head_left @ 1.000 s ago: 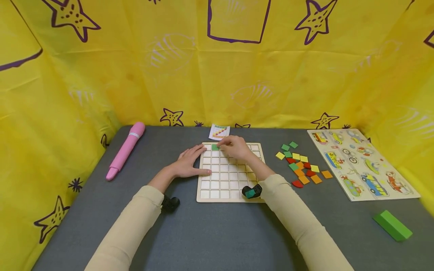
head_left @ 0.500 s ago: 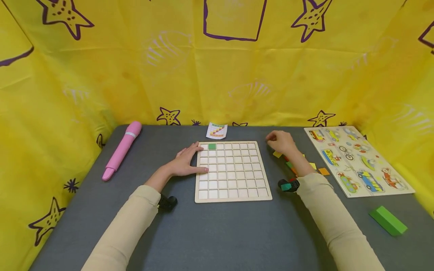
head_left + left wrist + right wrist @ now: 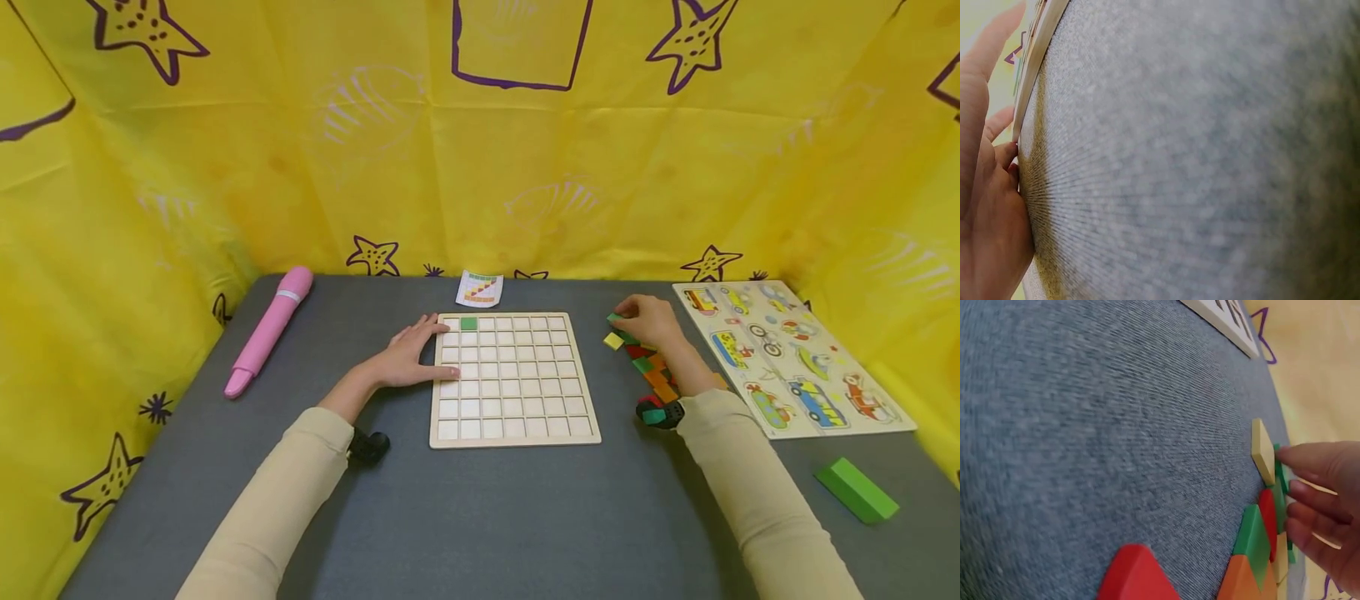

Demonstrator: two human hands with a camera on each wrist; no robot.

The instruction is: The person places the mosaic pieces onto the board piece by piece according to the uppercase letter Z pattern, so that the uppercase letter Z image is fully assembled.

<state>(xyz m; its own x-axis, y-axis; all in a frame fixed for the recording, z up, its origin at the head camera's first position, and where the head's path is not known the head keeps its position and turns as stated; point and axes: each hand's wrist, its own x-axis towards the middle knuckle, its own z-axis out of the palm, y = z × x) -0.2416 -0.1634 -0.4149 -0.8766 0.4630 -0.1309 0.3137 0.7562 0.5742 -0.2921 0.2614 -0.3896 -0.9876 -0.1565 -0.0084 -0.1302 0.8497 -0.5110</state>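
My left hand (image 3: 405, 357) rests with spread fingers on the left edge of a wooden grid board (image 3: 517, 439); in the left wrist view the hand (image 3: 994, 212) lies along the board's rim (image 3: 1038, 56). One green square tile (image 3: 468, 323) sits in the grid's top row. My right hand (image 3: 651, 321) is at the far end of the loose tiles, pinching a green square tile (image 3: 614, 317). In the right wrist view the thumb and fingertips of this hand (image 3: 1329, 494) are at the green tile's edges, beside a yellow tile (image 3: 1262, 452).
Orange tiles (image 3: 660, 386) lie with red, green and yellow ones, partly under my right forearm. A pattern card (image 3: 480, 288) lies behind the board. Right are a picture puzzle board (image 3: 795, 358) and a green block (image 3: 857, 490); left, a pink wand-shaped object (image 3: 270, 332).
My right hand has left the grid's top row and moved right to the loose tiles, its fingertips now at a green one. The left hand has stayed on the board's edge.
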